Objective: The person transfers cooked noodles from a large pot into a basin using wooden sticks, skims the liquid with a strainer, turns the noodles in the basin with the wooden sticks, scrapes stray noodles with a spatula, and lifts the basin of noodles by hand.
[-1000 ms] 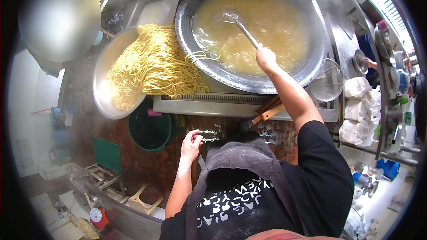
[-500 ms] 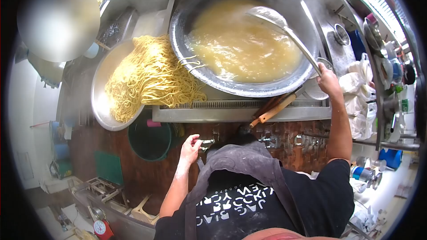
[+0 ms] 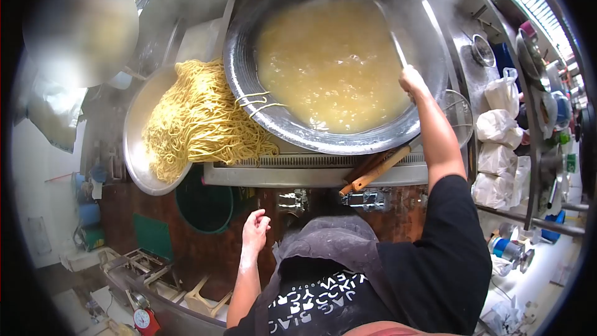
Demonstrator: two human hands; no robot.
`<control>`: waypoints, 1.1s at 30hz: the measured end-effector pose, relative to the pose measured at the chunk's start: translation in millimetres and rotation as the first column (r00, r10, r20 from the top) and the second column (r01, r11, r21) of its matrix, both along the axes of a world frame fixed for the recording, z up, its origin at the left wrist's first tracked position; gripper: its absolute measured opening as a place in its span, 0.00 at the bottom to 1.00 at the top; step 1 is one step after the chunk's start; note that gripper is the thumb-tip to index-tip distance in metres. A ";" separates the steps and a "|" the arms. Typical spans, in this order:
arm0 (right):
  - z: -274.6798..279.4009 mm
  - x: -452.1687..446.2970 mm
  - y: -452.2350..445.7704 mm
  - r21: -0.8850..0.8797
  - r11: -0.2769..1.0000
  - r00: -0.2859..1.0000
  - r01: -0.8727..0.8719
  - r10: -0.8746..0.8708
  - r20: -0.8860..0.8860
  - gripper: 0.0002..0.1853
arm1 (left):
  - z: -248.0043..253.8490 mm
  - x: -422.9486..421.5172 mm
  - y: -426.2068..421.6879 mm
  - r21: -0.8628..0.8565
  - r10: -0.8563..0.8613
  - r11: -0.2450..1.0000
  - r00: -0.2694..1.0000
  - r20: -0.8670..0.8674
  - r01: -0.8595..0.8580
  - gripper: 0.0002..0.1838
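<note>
My right hand [image 3: 413, 82] grips the long metal handle of a skimmer [image 3: 398, 48] over the right side of a big wok [image 3: 348, 147]. The skimmer's head is hidden in the cloudy, bubbling yellowish liquid [image 3: 329, 62]. My left hand [image 3: 255, 230] hangs low in front of my body, loosely bent, with nothing visible in it. Left of the wok, a heap of yellow noodles [image 3: 199, 118] lies in a wide metal bowl [image 3: 134, 162] and spills over its right side. A few noodle strands [image 3: 261, 104] cling to the wok's left rim.
Wooden handles [image 3: 376, 171] stick out under the wok's front edge. A dark green bucket [image 3: 205, 205] stands on the floor below the bowl. White plastic bags [image 3: 497, 149] sit on the right shelf. Steam rises at the back. A red scale [image 3: 144, 318] is at lower left.
My right hand has moved forward and left over the wok, and the skimmer's head has gone from above the surface to out of sight. My left hand has lowered slightly.
</note>
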State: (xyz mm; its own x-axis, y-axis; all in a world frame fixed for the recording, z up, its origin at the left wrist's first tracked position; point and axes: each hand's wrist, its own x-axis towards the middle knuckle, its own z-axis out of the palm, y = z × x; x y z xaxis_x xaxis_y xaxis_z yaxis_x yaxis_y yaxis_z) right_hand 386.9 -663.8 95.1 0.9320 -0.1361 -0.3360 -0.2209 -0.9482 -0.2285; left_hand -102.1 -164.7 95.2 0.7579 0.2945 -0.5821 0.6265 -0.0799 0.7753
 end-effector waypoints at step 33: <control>95.1 -310.5 373.2 0.614 0.657 0.894 -0.438 0.387 0.225 0.17 | -12.3 -50.1 58.2 -0.005 -0.129 0.991 0.984 0.124 0.131 0.19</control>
